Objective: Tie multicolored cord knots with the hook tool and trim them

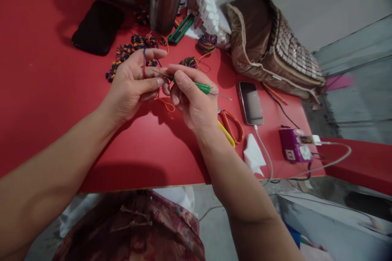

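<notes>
My right hand [196, 94] grips a green-handled crochet hook [203, 87], its thin metal tip reaching toward my left fingers. A strand of yarn [144, 63] runs over the raised index finger of my left hand [131, 79], and the thumb pinches yarn against the other fingers. What the pinch holds exactly is too small to make out. An orange yarn loop [167, 106] hangs below the two hands. Behind my left hand lies a knobbly multicoloured crocheted piece [122, 55]. Just past my right hand sits a small bundle of dark multicoloured yarn [189, 63].
Scissors [234, 126] lie right of my right wrist, near a charging phone [251, 102] and a purple socket box [294, 144]. A steel bottle [168, 0], green cutter [181, 29], yarn ball [207, 43] and brown bag [269, 40] stand at the back. A black pouch [98, 28] lies left.
</notes>
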A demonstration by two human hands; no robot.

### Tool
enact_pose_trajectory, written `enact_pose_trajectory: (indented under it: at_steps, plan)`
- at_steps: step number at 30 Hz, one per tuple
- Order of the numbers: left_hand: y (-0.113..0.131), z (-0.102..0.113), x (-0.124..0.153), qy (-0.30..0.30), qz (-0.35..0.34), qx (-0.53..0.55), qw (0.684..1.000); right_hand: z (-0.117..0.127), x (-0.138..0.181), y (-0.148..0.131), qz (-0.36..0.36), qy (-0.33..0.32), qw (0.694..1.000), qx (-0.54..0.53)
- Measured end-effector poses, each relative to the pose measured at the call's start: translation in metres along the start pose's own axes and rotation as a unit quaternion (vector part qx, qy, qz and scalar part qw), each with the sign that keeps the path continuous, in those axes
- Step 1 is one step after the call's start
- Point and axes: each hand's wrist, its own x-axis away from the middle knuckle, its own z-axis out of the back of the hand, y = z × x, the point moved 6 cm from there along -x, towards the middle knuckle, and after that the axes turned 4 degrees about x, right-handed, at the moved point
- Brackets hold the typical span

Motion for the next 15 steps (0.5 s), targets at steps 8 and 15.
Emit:
enact_pose_trajectory:
  at_steps: [8, 15]
  plan:
    - [0.006, -0.015, 0.004, -0.047, -0.101, -0.050, 0.993, -0.004, -0.006, 0.008, -0.060, -0.056, 0.997, 0.004]
    - [0.002, -0.002, -0.001, -0.029, -0.077, -0.072, 0.994, -0.003, 0.003, -0.006, -0.030, -0.015, 0.999, 0.002]
